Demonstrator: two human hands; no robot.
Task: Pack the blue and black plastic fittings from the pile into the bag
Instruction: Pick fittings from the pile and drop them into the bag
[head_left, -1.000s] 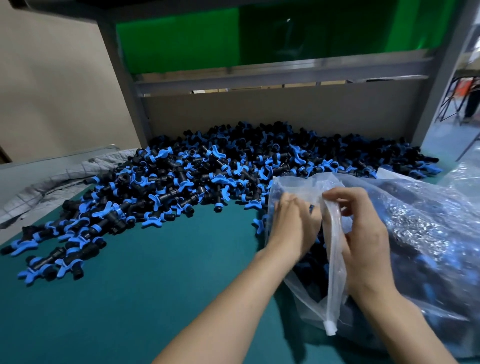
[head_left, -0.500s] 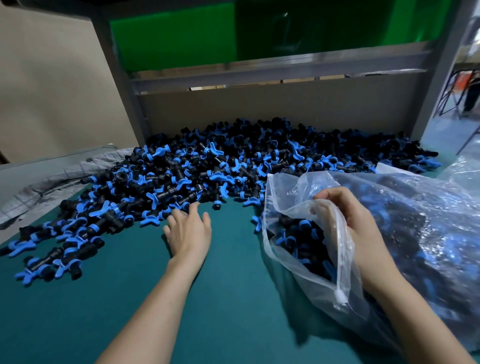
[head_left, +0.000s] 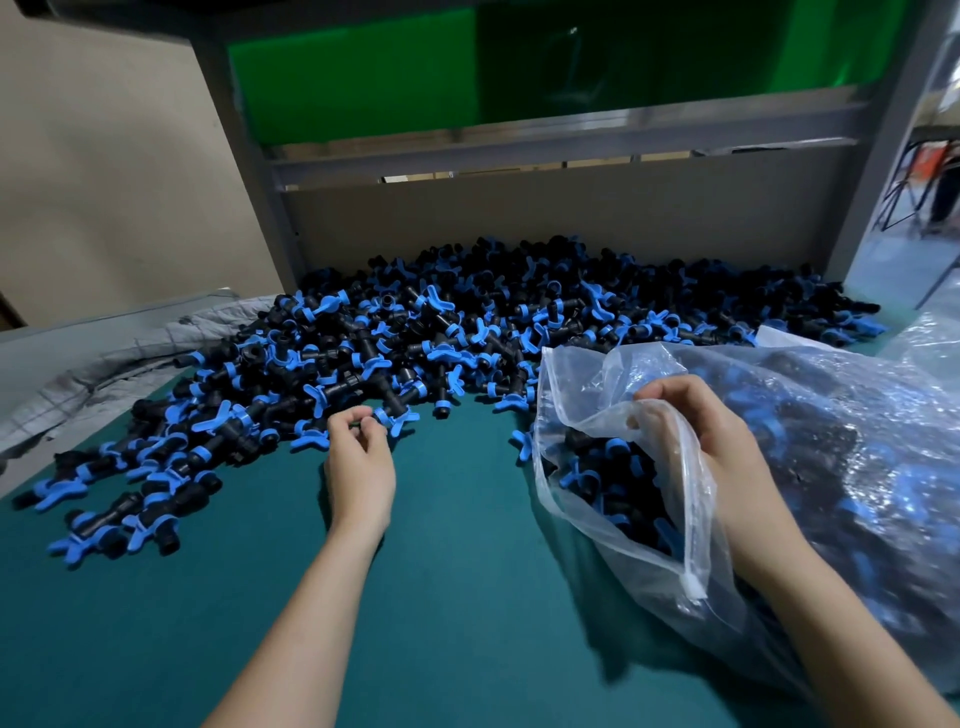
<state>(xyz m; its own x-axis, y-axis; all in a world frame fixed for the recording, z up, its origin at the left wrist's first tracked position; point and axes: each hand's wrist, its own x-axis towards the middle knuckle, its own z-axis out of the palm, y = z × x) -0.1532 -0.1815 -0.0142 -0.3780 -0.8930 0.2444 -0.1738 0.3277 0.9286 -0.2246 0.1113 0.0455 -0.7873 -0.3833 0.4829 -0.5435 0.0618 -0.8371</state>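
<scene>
A big pile of blue and black plastic fittings (head_left: 467, 332) covers the back of the green table (head_left: 457, 597). At the pile's near edge my left hand (head_left: 359, 462) curls its fingertips around a fitting (head_left: 396, 410) with a blue winged end. To the right lies a clear plastic bag (head_left: 587, 410), its mouth facing left and several fittings visible inside. My right hand (head_left: 717, 457) grips the upper edge of the bag's mouth and holds it apart.
A grey metal frame with a beige back panel (head_left: 545, 223) closes the table's far side, green sheeting above. Crumpled grey cloth (head_left: 119, 358) lies at the left edge. A second clear bag (head_left: 930, 332) sits behind at the far right.
My left hand left the bag's mouth, swung left across the table and reached the pile's edge, where its fingers have curled onto a fitting. My right hand keeps its hold on the bag.
</scene>
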